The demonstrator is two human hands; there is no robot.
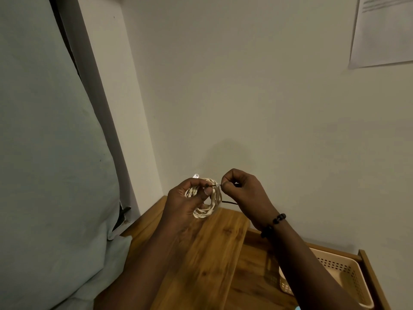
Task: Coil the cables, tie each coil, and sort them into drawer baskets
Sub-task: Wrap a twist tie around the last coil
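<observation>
A coil of white cable (210, 209) hangs in the air above the wooden top, gripped by my left hand (190, 198), whose fingers curl through the loops. A clear plug end (196, 175) sticks up behind that hand. My right hand (241, 191) pinches one end of a thin dark tie (215, 185) that crosses the top of the coil; the tie's other end (230, 202) trails out below the right hand. Both hands meet at the coil's upper edge.
A wooden cabinet top (207, 253) lies below the hands. An open drawer (371, 269) at the lower right holds a beige perforated basket (339, 269). A pale blue cushion (51, 175) fills the left side. A plain wall with a paper sheet (384, 30) stands behind.
</observation>
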